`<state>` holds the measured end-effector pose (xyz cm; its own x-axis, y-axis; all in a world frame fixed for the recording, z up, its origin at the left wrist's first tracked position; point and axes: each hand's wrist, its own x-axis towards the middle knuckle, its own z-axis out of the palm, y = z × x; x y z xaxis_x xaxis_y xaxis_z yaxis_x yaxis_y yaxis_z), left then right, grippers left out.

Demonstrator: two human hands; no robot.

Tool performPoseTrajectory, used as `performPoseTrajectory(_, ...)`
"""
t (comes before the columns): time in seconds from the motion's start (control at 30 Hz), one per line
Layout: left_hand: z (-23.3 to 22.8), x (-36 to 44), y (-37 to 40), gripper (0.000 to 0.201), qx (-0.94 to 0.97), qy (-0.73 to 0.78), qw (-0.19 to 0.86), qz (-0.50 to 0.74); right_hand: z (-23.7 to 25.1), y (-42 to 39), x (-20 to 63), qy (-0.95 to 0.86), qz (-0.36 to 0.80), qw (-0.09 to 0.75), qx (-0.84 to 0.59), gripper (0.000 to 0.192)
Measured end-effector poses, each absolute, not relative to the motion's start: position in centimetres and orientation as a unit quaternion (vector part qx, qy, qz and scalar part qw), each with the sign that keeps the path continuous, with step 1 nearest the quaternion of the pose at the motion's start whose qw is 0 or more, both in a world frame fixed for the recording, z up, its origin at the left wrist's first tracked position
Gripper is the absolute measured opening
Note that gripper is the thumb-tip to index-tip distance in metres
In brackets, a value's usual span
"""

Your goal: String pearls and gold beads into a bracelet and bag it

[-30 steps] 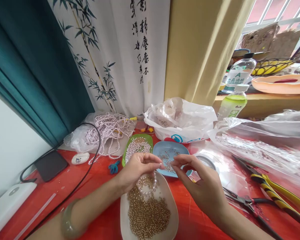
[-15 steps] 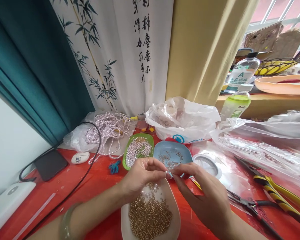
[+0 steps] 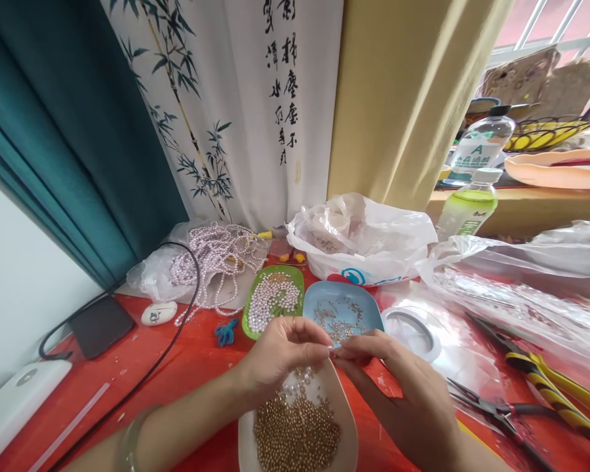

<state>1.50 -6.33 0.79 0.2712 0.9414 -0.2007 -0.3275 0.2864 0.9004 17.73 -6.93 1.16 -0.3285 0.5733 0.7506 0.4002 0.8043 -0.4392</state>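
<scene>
Fingertips meet: your left hand (image 3: pixel 280 351) and right hand (image 3: pixel 403 393) pinch a pearl strand (image 3: pixel 299 379) over the gold beads (image 3: pixel 297 432). Many beads left.

Red table (image 3: pixel 177 367) carries: white dish (image 3: pixel 347 426) w/ gold beads at front, green dish (image 3: pixel 297 278) w/ pearls & blue dish (image 3: pixel 368 305) w/ small gold bits behind it. Left: black phone (image 3: pixel 101 324), black cable (image 3: pixel 142 377), white power bank (image 3: pixel 14 403), pearl strands (image 3: pixel 211 259) on plastic. Right: pliers (image 3: pixel 494 410), yellow-handled cutters (image 3: pixel 545 383), clear bags (image 3: pixel 521 288); white plastic bag (image 3: pixel 368 242) at back.
</scene>
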Motion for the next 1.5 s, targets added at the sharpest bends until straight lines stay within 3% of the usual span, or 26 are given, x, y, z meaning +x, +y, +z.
performPoseTrajectory(0.23, 0.8, 1.7, -6.6, 0.020, 0.340, 0.381, 0.734, 0.448, 1.4, -7.2, 17.8, -0.791, 0.144, 0.507, -0.311, 0.007)
performPoseTrajectory(0.47, 0.9, 1.8, -7.0, 0.011, 0.404, 0.386, 0.657, 0.507, 1.1, -7.4, 17.4, -0.729, 0.262, 0.488, -0.402, 0.011)
performPoseTrajectory(0.7, 0.8, 1.8, -7.0, 0.008, 0.460, 0.344, 0.637, 0.515, 1.0, -7.8, 17.2, -0.706, 0.352, 0.477, -0.387, 0.014)
performPoseTrajectory(0.97, 0.6, 2.4, -7.5, 0.015, 0.370, 0.343, 0.732, 0.458, 1.7, -7.7, 17.7, -0.797, 0.145, 0.512, -0.286, 0.006)
performPoseTrajectory(1.13, 0.9, 2.0, -7.5, 0.024, 0.336, 0.359, 0.764, 0.418, 2.3, -7.3, 17.8, -0.828, 0.046, 0.492, -0.267, 0.006)
performPoseTrajectory(1.33, 2.3, 1.1, -7.1, 0.019, 0.435, 0.386, 0.724, 0.371, 2.2, -6.9, 19.0, -0.874, 0.014, 0.421, -0.241, 0.023)
performPoseTrajectory(1.5, 3.6, 0.5, -6.9, 0.017, 0.536, 0.420, 0.651, 0.335, 2.8, -6.7, 19.2, -0.882, -0.013, 0.408, -0.235, 0.019)
